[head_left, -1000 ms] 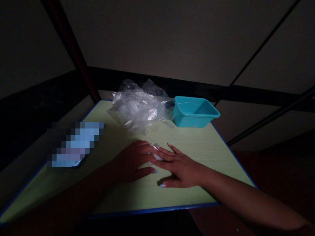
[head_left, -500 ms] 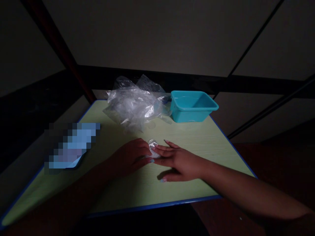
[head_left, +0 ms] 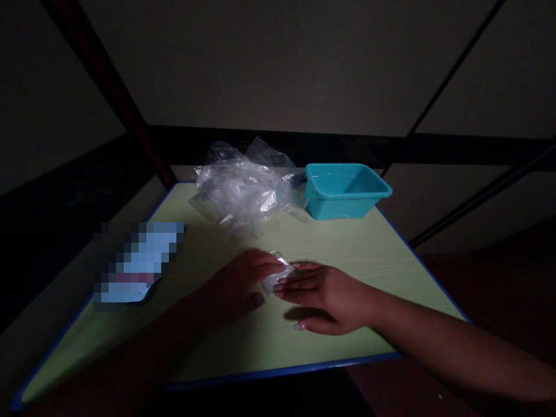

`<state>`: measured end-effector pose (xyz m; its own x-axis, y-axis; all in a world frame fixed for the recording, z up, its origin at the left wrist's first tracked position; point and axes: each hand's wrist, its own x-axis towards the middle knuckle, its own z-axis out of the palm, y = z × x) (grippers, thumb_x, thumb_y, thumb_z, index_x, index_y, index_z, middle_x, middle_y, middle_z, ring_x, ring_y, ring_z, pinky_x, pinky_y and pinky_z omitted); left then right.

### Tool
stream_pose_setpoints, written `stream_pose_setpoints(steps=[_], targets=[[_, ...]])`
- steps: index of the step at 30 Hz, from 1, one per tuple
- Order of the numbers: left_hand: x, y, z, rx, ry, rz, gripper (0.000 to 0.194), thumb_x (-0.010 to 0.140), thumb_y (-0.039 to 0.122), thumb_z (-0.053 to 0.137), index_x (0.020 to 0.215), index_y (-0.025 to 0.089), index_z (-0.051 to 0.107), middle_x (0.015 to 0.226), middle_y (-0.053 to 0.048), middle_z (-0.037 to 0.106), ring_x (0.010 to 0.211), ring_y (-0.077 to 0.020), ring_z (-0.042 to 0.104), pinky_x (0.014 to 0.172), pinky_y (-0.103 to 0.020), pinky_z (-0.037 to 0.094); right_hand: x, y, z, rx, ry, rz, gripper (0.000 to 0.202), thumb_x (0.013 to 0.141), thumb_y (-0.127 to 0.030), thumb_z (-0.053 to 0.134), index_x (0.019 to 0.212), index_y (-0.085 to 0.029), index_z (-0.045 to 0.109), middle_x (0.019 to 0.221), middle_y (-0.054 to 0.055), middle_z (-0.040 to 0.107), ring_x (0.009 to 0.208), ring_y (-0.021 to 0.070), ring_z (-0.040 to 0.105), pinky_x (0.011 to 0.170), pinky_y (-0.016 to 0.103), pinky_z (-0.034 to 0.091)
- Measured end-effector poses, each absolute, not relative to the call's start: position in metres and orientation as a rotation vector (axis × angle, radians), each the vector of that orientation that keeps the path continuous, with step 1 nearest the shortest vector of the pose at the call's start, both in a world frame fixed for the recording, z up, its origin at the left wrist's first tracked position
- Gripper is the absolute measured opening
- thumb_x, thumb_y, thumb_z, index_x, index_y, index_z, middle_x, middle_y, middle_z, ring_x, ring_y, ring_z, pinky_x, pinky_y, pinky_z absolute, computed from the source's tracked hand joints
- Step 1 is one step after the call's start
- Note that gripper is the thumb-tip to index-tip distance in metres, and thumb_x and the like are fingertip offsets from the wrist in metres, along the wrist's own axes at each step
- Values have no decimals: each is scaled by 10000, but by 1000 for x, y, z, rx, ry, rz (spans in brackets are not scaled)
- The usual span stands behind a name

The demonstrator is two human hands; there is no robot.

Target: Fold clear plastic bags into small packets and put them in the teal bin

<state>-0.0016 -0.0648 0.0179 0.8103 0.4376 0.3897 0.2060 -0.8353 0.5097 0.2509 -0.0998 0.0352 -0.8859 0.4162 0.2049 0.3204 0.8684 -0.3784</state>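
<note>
A small clear plastic piece (head_left: 271, 282) lies on the light green table (head_left: 243, 347) between my hands. My left hand (head_left: 237, 284) reaches over it from the left, its fingers on the far part and its thumb apart, near the table. From the right, my right hand (head_left: 324, 295) rests its fingertips on the piece's right side, fingers stretched out and thumb spread towards me. Both hands are open. The fingers cover part of the plastic.
A heap of crumpled clear plastic bags (head_left: 243, 194) lies at the back of the table. Right of it stands a turquoise bin (head_left: 341, 205). A phone-like object (head_left: 145, 260), pixelated, lies at the left edge. A wall (head_left: 269, 63) rises behind.
My left fingers have moved further over the plastic piece, and the left thumb has come away from it. My right fingers have drawn closer together. The whole view has shifted slightly.
</note>
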Motion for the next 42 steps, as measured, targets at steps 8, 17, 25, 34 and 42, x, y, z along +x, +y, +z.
stream_pose_setpoints(steps=[8, 17, 25, 34, 42], targets=[[2, -63, 10, 2673, 592, 314, 608, 982, 577, 193, 1464, 238, 338, 1523, -97, 369, 1421, -272, 293, 1146, -520, 145, 250, -99, 33, -508, -2707, 528, 465, 901, -372, 539, 1234, -54, 604, 1230, 167, 653, 1183, 268, 585, 1068, 418, 374], [7, -56, 8, 2816, 934, 152, 594, 978, 471, 343, 1479, 154, 308, 1550, -122, 295, 1440, -296, 234, 1110, -538, 228, 250, -102, 34, -549, -2711, 566, 453, 893, -378, 559, 1227, -77, 611, 1250, 150, 644, 1198, 264, 576, 1064, 433, 373], [4, -60, 13, 2798, 707, 313, 706, 960, 625, 216, 1489, 162, 283, 1559, -144, 263, 1447, -303, 212, 1138, -539, 151, 250, -100, 35, -562, -2700, 609, 453, 899, -391, 539, 1225, -87, 615, 1226, 166, 655, 1203, 267, 572, 1052, 440, 386], [7, -63, 13, 2840, 755, 124, 672, 969, 580, 296, 1504, 177, 240, 1546, -125, 302, 1435, -272, 257, 1143, -530, 144, 250, -101, 36, -562, -2711, 623, 415, 895, -379, 555, 1191, -101, 641, 1246, 153, 646, 1203, 262, 572, 1064, 431, 374], [0, -58, 9, 2857, 971, 255, 732, 964, 605, 253, 1514, 124, 204, 1556, -177, 250, 1443, -302, 226, 1129, -523, 191, 250, -102, 37, -585, -2725, 628, 484, 892, -392, 552, 1255, -77, 602, 1212, 180, 659, 1232, 270, 547, 1045, 456, 387]])
